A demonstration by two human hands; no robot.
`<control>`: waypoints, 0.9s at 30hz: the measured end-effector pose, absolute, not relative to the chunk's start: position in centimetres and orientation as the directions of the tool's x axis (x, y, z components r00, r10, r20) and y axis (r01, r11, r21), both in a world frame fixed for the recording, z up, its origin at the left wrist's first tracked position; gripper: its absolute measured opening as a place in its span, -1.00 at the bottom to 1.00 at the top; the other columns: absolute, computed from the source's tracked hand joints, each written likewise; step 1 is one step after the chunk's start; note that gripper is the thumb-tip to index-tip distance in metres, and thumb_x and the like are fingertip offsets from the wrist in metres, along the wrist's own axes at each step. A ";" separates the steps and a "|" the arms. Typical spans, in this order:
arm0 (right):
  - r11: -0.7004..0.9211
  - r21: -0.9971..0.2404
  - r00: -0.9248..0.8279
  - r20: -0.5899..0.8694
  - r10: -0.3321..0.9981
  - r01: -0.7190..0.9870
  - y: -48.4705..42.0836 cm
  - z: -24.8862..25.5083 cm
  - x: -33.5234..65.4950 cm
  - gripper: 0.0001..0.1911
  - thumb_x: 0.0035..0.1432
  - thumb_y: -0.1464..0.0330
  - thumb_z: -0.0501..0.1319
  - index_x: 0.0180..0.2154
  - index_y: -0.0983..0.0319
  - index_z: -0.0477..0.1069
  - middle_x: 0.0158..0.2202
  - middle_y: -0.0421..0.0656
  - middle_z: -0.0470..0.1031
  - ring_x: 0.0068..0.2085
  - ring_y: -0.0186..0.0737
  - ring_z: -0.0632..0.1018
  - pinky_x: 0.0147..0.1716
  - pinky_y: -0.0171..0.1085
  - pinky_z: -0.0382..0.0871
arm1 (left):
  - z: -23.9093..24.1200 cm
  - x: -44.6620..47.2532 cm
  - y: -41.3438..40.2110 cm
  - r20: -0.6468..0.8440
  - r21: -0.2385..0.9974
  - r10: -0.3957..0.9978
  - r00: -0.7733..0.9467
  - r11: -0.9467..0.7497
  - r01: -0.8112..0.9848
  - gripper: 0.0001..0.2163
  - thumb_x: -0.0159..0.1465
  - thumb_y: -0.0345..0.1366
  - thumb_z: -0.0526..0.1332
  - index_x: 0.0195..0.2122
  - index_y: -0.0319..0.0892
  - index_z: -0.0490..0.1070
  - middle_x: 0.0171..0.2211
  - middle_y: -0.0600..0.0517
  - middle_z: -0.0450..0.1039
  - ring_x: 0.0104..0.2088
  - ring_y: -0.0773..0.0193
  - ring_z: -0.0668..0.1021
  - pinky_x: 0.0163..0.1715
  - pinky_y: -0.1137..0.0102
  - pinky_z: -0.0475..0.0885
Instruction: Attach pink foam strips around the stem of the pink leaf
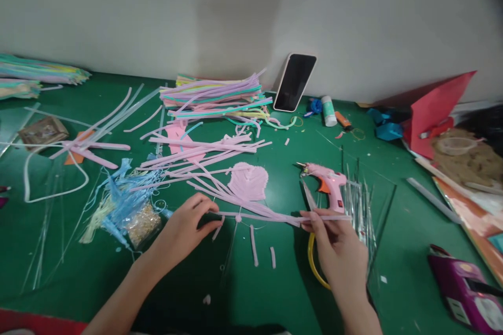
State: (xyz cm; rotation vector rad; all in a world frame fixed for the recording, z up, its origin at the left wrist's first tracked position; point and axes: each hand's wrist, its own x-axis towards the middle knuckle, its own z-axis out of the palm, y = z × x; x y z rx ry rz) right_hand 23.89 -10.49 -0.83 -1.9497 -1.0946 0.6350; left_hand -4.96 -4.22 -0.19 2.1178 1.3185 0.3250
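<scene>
A long pale pink pipe cleaner (271,216) runs level between my two hands. My left hand (192,225) has its thumb and fingers closed round its left end. Farther along, my right hand (340,243) pinches it, and its right tip sticks out past the fingers. Under my right hand lie scissors with a yellow handle (312,256) and the blade pointing away. Several cut pink pieces, such as a short one (254,246), lie in front of the strip. Behind it are loose pink pipe cleaners (212,146) and a ribbed pink petal-like shape (248,181).
A pink glue gun (328,180) lies beyond my right hand, beside thin wires (359,199). Blue tassels (126,193) and a bag of gold beads (143,224) are at left. A phone (294,82) leans on the wall near bundled pipe cleaners (216,95). A purple device (466,290) sits right.
</scene>
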 end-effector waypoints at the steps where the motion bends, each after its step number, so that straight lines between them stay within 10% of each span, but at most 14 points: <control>1: -0.298 -0.827 0.495 -0.028 0.869 0.476 -10.6 -0.9 23.6 -0.64 0.15 0.04 0.18 -0.26 0.21 0.40 -0.34 -0.05 0.65 -0.40 -0.13 0.66 -0.41 -0.28 0.54 | -0.3 -5.3 -4.2 -0.129 0.629 0.867 0.481 -0.303 0.716 -0.89 0.31 -0.24 0.15 -0.18 -0.10 0.38 -0.18 0.03 0.37 -0.30 0.27 0.50 -0.37 0.40 0.41; 8: -0.295 -0.788 0.519 0.035 0.854 0.540 -11.1 -1.6 22.3 -0.66 0.17 0.08 0.19 -0.24 0.23 0.47 -0.30 -0.05 0.64 -0.42 -0.17 0.65 -0.38 -0.27 0.52 | -0.8 -4.0 -5.7 0.143 0.424 0.904 0.402 -0.423 0.801 -0.83 0.32 -0.20 0.14 -0.14 -0.15 0.37 -0.21 -0.03 0.32 -0.37 0.27 0.49 -0.43 0.40 0.43; 14: -0.348 -0.900 0.562 -0.150 0.813 0.263 -11.8 -1.6 21.9 -0.66 0.09 0.11 0.28 -0.26 0.26 0.46 -0.28 0.00 0.63 -0.35 -0.11 0.65 -0.33 -0.20 0.58 | -1.4 -1.7 -8.4 0.174 0.239 0.873 0.456 -0.486 0.840 -0.87 0.34 -0.27 0.12 -0.33 -0.19 0.33 -0.40 0.00 0.40 -0.36 0.20 0.48 -0.42 0.37 0.41; 18: -0.351 -0.926 0.538 -0.225 0.812 0.142 -12.6 -1.8 20.4 -0.69 0.07 0.13 0.30 -0.29 0.26 0.47 -0.29 0.01 0.63 -0.31 -0.07 0.66 -0.27 -0.17 0.59 | -1.6 -0.9 -8.8 0.188 0.231 0.848 0.495 -0.529 0.817 -0.87 0.35 -0.39 0.08 -0.36 -0.21 0.34 -0.42 -0.01 0.42 -0.39 0.21 0.49 -0.40 0.34 0.41; 27: -0.232 -0.875 0.360 -0.071 0.930 0.425 -11.8 -1.7 17.5 -0.75 0.21 0.18 0.18 -0.22 0.19 0.50 -0.23 -0.08 0.61 -0.28 -0.15 0.64 -0.28 -0.24 0.54 | -1.3 -0.6 -9.3 0.193 0.392 0.866 0.461 -0.499 0.773 -0.86 0.33 -0.27 0.14 -0.35 -0.18 0.38 -0.43 0.01 0.44 -0.38 0.21 0.51 -0.36 0.34 0.41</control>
